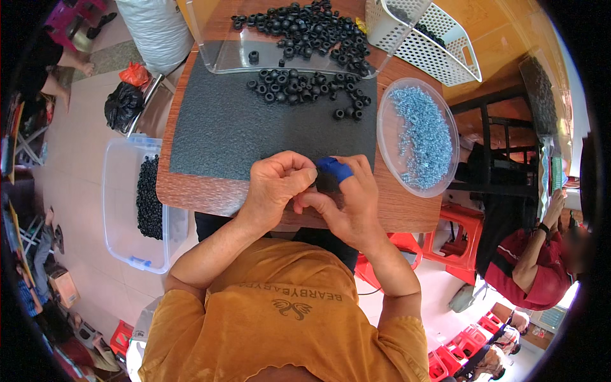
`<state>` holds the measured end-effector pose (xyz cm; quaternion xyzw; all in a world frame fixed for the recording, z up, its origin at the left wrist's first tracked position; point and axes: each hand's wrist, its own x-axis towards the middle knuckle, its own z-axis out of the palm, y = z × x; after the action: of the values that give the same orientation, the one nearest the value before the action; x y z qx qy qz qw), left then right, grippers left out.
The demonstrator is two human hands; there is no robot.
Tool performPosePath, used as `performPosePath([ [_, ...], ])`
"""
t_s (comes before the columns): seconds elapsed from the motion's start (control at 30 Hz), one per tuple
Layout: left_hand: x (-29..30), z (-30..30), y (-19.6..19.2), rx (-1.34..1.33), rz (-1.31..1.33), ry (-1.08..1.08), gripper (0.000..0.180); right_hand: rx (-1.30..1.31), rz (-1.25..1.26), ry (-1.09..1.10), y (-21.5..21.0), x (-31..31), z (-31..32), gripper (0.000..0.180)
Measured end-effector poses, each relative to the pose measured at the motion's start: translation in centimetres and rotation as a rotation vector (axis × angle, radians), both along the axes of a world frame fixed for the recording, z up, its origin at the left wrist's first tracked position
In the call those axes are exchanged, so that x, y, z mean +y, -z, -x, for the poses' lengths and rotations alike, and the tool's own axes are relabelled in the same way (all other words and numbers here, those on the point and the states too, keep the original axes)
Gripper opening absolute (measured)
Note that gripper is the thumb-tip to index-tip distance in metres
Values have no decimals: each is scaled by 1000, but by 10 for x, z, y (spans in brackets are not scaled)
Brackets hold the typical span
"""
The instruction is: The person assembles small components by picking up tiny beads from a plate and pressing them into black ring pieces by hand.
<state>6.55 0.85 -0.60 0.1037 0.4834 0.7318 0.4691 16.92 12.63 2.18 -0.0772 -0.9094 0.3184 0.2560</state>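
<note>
My left hand [275,186] is closed in a pinch, thumb against forefinger, over the near edge of the dark grey mat [223,130]. Close beside it, my right hand [356,200] is curled, with blue tape [335,169] wrapped round a finger. Something dark shows between the two hands, but fingers cover most of it and I cannot tell its kind. Beyond them, small round black parts with holes [293,87] lie loose on the mat. A clear round dish [386,143] of tiny light-blue pieces [423,137] stands right of the mat.
A clear plastic bin [203,60] lies at the table's far side, with black parts heaped in it. Behind the dish is a white perforated basket [455,70]. Left of the table stands a clear tub [121,204] of black parts. Red stools [455,239] and a seated person [528,267] are at right.
</note>
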Motion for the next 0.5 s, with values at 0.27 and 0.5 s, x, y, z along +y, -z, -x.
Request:
performPosePath([
  [0.27,3,-1,1,12,15,-10,11,93,-221,-8,11,1,7,33],
  [0.5,2,-2,4,-84,4,-15,15,172,-296,-25,15,6,8,31],
])
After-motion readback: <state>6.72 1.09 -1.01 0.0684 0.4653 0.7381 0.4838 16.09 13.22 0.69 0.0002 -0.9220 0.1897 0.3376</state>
